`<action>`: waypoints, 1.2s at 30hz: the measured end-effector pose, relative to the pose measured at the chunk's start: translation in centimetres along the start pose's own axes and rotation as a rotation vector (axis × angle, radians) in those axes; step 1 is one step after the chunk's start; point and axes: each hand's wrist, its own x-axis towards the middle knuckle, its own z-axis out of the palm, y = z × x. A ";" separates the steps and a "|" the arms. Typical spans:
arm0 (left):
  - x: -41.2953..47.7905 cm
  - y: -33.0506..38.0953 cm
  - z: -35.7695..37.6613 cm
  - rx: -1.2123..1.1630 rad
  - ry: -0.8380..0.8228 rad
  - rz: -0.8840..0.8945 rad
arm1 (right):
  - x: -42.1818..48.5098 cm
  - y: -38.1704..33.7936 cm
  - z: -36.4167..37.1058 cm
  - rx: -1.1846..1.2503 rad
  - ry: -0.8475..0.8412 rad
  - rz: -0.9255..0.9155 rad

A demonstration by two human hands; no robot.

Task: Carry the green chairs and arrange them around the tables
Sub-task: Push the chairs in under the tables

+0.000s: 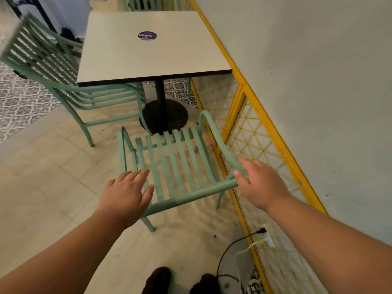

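Note:
A mint-green slatted metal chair (178, 164) stands on the floor just in front of me, facing the white square table (127, 56). My left hand (125, 194) hovers with fingers spread over the left end of its back rail, not gripping. My right hand (258, 183) lies over the right rear corner where the armrest meets the rail, thumb on the near side and fingers loose, not wrapped around it. A second green chair (42, 58) is tucked at the table's left side. A third green chair (148, 3) shows at the table's far side.
A yellow lattice fence (254, 132) runs along the white wall close to the chair's right. The table's black pedestal base (167, 115) sits just ahead of the seat. Black and white cables (231, 249) trail to a wall outlet (268, 240) by my shoes (159, 279).

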 end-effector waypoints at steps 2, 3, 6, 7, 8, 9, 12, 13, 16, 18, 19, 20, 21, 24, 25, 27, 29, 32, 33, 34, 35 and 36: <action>-0.2 1.0 1.0 -0.006 0.006 -0.035 | 1.3 0.8 0.1 -0.013 -0.012 -0.029; -0.1 1.4 1.6 0.000 -0.002 -0.042 | 2.0 1.1 0.3 -0.026 -0.024 -0.042; 0.1 1.5 3.5 0.031 -0.020 -0.064 | 3.8 1.7 1.9 -0.064 -0.067 -0.072; 0.2 1.3 4.1 0.042 -0.022 -0.079 | 4.3 1.8 2.5 -0.067 -0.081 -0.078; 0.5 1.1 4.4 0.051 -0.025 -0.093 | 4.8 1.8 3.1 -0.066 -0.090 -0.088; 0.6 0.9 4.7 0.058 -0.030 -0.105 | 5.3 1.8 3.6 -0.067 -0.101 -0.101; 1.0 0.6 5.3 0.049 -0.027 -0.129 | 6.0 1.7 4.8 -0.068 -0.111 -0.127; 1.1 0.6 5.6 0.046 -0.029 -0.135 | 6.2 1.7 5.2 -0.072 -0.115 -0.129; 1.4 0.6 6.2 0.043 -0.038 -0.135 | 6.7 1.8 6.0 -0.076 -0.144 -0.135; 1.5 0.4 6.4 0.043 -0.025 -0.130 | 6.7 1.8 6.1 -0.086 -0.171 -0.143; 1.5 0.3 6.6 0.043 -0.015 -0.127 | 6.8 1.8 6.2 -0.113 -0.178 -0.154; 1.5 0.3 6.7 0.046 -0.008 -0.121 | 6.7 1.9 6.4 -0.158 -0.179 -0.173; 1.5 0.3 6.8 0.047 -0.007 -0.115 | 6.7 1.9 6.6 -0.208 -0.173 -0.195; 1.3 0.9 7.0 0.028 -0.062 -0.081 | 7.0 2.1 7.1 -0.293 -0.160 -0.198; 1.4 1.0 7.0 0.024 -0.078 -0.078 | 7.1 2.1 7.3 -0.302 -0.153 -0.191; 1.7 1.0 7.1 0.033 -0.079 -0.087 | 7.2 2.0 7.6 -0.316 -0.122 -0.189; 2.0 0.8 7.2 0.048 -0.073 -0.088 | 7.5 2.1 7.9 -0.333 -0.097 -0.195; 2.5 0.4 7.2 0.052 -0.052 -0.070 | 8.0 2.0 8.1 -0.338 -0.078 -0.196; 2.8 0.2 7.1 0.053 -0.044 -0.061 | 8.2 1.9 8.1 -0.340 -0.072 -0.197; 3.2 0.1 7.0 0.055 -0.037 -0.052 | 8.6 1.8 8.0 -0.340 -0.065 -0.200; 3.6 0.0 6.9 0.055 -0.034 -0.047 | 8.9 1.7 8.0 -0.338 -0.057 -0.201; 4.2 -0.1 6.7 0.050 -0.027 -0.041 | 9.4 1.6 8.0 -0.333 -0.051 -0.200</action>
